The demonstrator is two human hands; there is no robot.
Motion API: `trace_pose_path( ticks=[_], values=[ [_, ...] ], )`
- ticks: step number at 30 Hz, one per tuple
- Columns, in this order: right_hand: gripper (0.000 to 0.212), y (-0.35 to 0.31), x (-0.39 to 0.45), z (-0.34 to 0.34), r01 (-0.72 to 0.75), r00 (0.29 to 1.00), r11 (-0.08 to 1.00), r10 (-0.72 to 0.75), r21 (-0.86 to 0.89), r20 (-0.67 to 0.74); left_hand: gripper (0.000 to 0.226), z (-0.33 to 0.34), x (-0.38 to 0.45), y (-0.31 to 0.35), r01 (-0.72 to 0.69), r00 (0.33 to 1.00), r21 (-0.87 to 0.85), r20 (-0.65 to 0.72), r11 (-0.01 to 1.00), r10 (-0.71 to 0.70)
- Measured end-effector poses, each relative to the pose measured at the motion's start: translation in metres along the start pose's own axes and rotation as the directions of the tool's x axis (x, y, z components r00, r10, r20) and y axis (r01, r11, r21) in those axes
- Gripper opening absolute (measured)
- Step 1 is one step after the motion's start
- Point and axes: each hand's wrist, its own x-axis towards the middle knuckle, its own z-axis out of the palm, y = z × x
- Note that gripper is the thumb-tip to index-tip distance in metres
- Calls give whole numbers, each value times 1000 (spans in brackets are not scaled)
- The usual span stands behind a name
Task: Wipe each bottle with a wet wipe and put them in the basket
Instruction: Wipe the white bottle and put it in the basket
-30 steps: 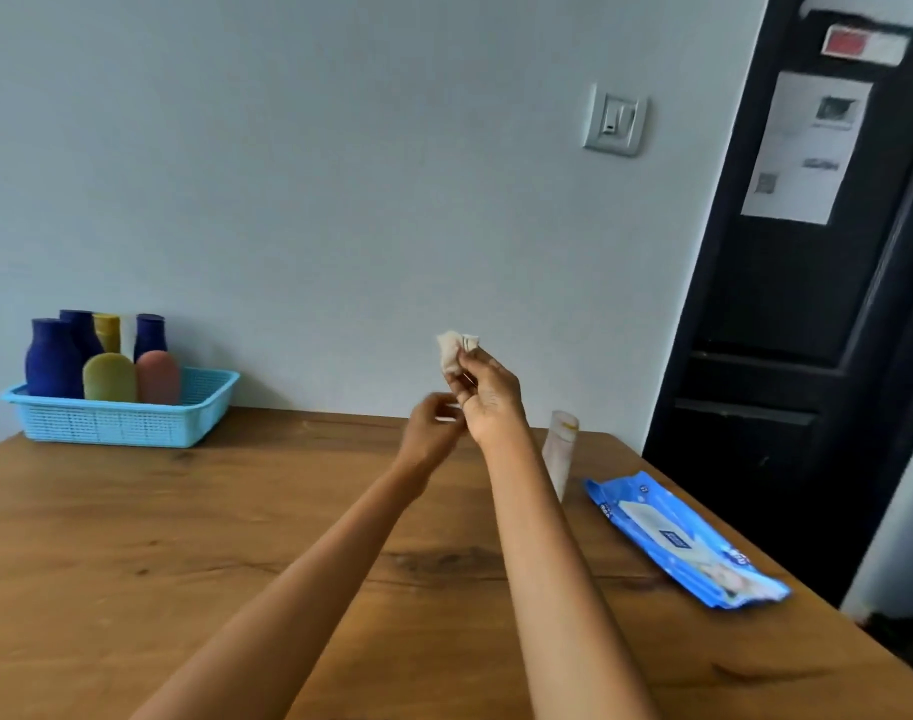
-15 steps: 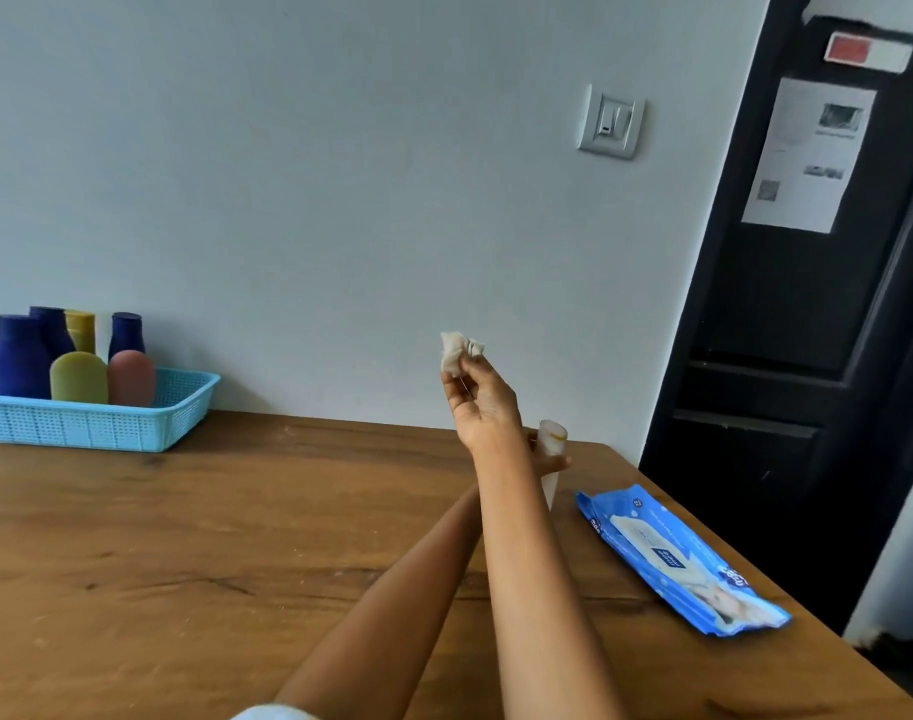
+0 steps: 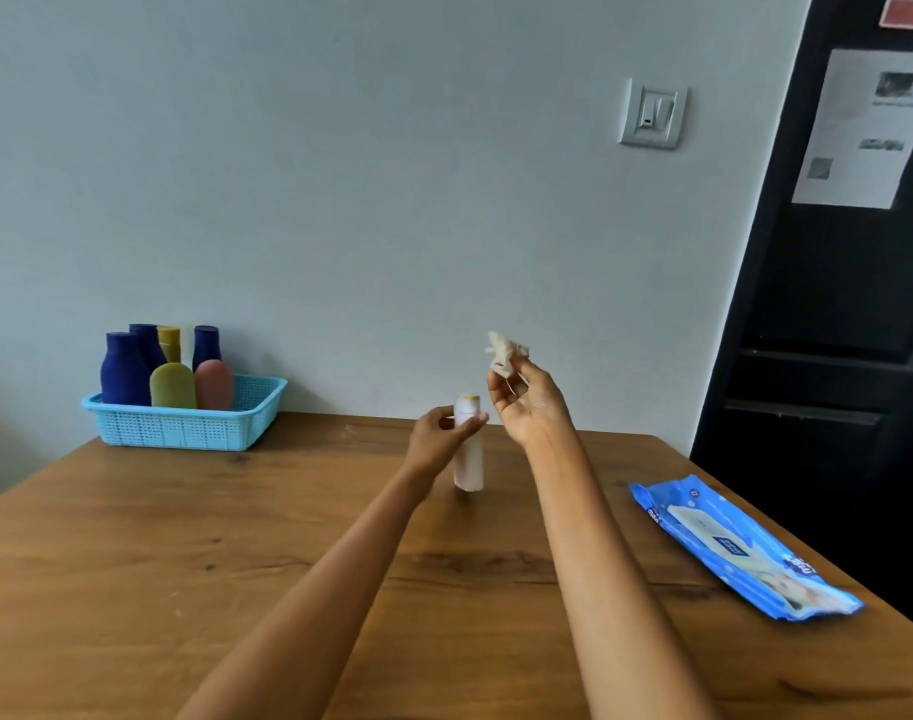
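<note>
A small white bottle [image 3: 468, 454] with a yellow top stands upright on the wooden table [image 3: 184, 563], near its far edge. My left hand [image 3: 438, 438] grips the bottle near its top. My right hand [image 3: 528, 403] is raised just right of it and pinches a crumpled wet wipe [image 3: 504, 351] between its fingertips, above the bottle. A light blue basket [image 3: 189, 422] sits at the table's far left and holds several bottles: dark blue ones [image 3: 124, 372], a yellow-green one [image 3: 172, 386] and a pink one [image 3: 214, 384].
A blue pack of wet wipes [image 3: 740, 549] lies on the table at the right, near the edge. A grey wall with a light switch [image 3: 651, 115] is behind. A black door [image 3: 828, 314] with a paper sheet stands at the right.
My left hand left the wipe, reached past my right arm and took hold of the white bottle. My right hand kept the wipe raised. The view shifted so the basket appears further right.
</note>
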Motion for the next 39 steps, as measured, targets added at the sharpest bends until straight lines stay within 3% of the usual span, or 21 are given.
trace_pose_path(
  ticks=[4,8,11,13,14,18,22,26,29,32,39],
  values=[
    [13,9,-1,0,48,998,994,-43,-94,51,46,-32,-3,8,37,999,-190,37,981,-31],
    [31,16,-7,5,192,981,922,-170,-337,94,36,-51,-10,14,76,986,-366,164,927,-16],
    [24,24,-8,6,285,956,761,-268,-583,119,29,-54,-15,21,101,969,-427,246,899,8],
    [11,32,-6,6,306,949,672,-270,-675,162,29,-53,-17,25,103,961,-429,276,898,22],
    [15,35,-6,7,325,943,633,-269,-702,193,29,-52,-17,26,100,958,-422,285,901,27],
    [21,42,-11,14,488,846,311,-398,-816,354,28,-52,-14,34,57,965,-446,255,893,66],
    [14,38,-20,26,527,823,199,-362,-826,438,28,-61,-8,42,27,981,-554,175,832,84],
    [17,32,-12,15,484,816,79,-400,-872,417,29,-65,-9,44,54,977,-565,202,823,74],
    [20,34,-11,9,502,799,121,-443,-856,406,28,-61,-12,49,51,958,-495,271,868,98],
    [19,36,-19,19,576,775,200,-442,-792,452,26,-60,-12,52,42,967,-492,240,869,89],
    [13,34,-21,22,542,811,178,-367,-821,456,27,-74,-6,52,32,986,-558,156,829,67]
  ],
)
